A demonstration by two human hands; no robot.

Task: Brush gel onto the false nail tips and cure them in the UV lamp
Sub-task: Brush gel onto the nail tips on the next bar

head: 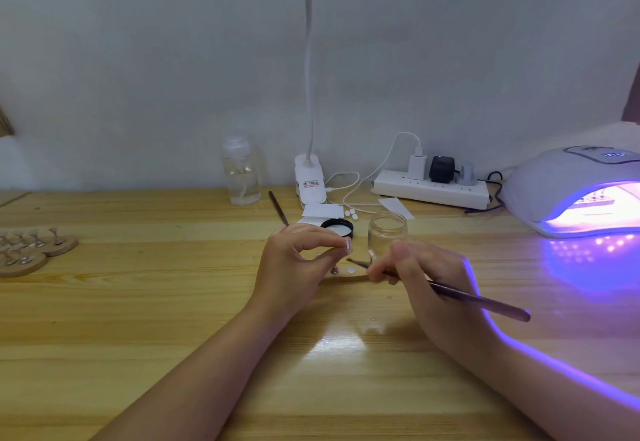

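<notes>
Pinching a false nail tip (348, 245) above the table (138, 319), the left hand (298, 267) is noted; the brush (450, 293) is gripped by the right hand (429, 284). Risk judged: an unsteady stroke could smear gel onto fingers, or the tip could slip before reaching the lit UV lamp (571, 191).

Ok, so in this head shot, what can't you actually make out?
- UV lamp: right side cut off by the frame edge; glare washes out the interior.
- Nail tip pinched by left hand: too small to judge any gel on it.
- Brush bristles: blurred beside right hand.
- Tip stands: cut off at left edge.
</notes>
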